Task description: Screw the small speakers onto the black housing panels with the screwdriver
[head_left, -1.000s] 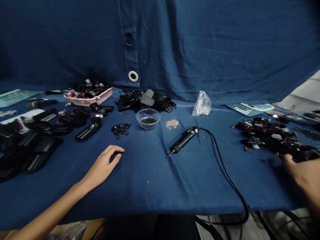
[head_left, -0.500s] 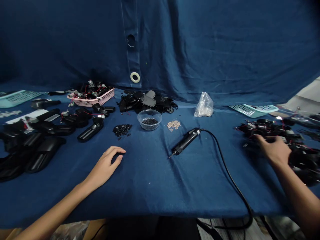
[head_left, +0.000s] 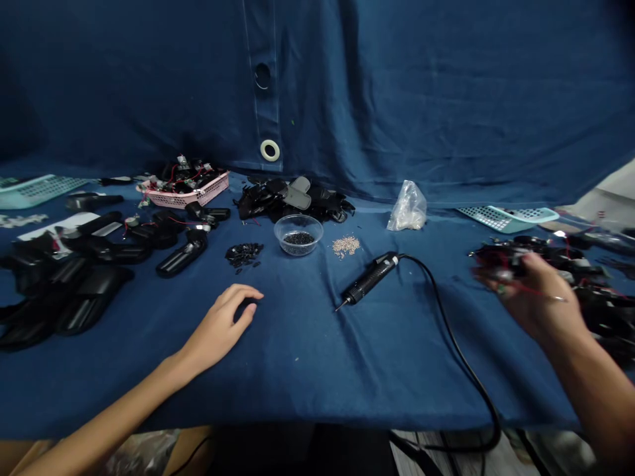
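Note:
My left hand (head_left: 223, 327) rests on the blue cloth with its fingers apart and nothing in it, just below a small pile of black pieces (head_left: 243, 255). At the right, my right hand (head_left: 546, 297) is turned partly palm up and its fingers are around a black part with red wires (head_left: 502, 259), blurred by motion. Behind and beside it lies a heap of round black parts (head_left: 608, 317). An electric screwdriver (head_left: 370, 279) lies between my hands, its tip pointing to the lower left.
A clear bowl (head_left: 298, 236) of small black screws stands mid-table, beside gold-coloured screws (head_left: 346, 246). Behind are black parts (head_left: 322, 200), a plastic bag (head_left: 407, 206) and a pink basket (head_left: 191, 197). Black housings (head_left: 94, 297) lie left; the screwdriver's cable (head_left: 459, 350) curves near my right arm.
My right hand has turned over and lifted a black part with red wires from the heap. My left hand has shifted slightly right and up, still with nothing in it.

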The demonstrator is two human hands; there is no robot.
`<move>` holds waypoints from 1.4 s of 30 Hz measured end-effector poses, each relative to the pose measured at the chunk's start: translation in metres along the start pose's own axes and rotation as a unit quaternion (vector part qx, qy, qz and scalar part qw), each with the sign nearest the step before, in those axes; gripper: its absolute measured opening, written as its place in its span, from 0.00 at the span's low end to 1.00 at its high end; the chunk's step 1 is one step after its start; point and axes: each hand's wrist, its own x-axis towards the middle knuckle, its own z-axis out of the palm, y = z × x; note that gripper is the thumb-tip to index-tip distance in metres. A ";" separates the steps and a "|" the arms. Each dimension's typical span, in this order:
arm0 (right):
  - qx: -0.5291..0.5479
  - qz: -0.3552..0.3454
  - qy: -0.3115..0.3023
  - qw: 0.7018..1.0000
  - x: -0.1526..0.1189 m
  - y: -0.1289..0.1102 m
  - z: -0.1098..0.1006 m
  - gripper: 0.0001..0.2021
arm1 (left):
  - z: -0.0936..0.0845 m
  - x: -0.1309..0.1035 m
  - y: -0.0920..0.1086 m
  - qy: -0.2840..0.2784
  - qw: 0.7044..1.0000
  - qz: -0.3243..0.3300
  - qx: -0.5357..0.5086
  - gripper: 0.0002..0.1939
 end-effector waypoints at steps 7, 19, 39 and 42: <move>0.176 0.170 -0.571 0.784 -0.094 -0.080 0.091 0.34 | -0.003 0.024 0.098 -0.033 0.980 0.142 -0.137 0.18; 0.077 0.048 -0.605 0.791 -0.131 -0.104 0.146 0.34 | 0.003 0.024 0.094 -0.186 0.964 0.114 -0.151 0.27; -0.225 -0.279 -0.476 0.803 -0.175 -0.069 0.148 0.15 | 0.055 0.023 0.043 0.017 0.964 0.053 -0.258 0.22; -0.276 -0.289 -0.452 0.797 -0.178 -0.072 0.148 0.22 | 0.053 0.022 0.042 0.011 0.979 0.067 -0.193 0.23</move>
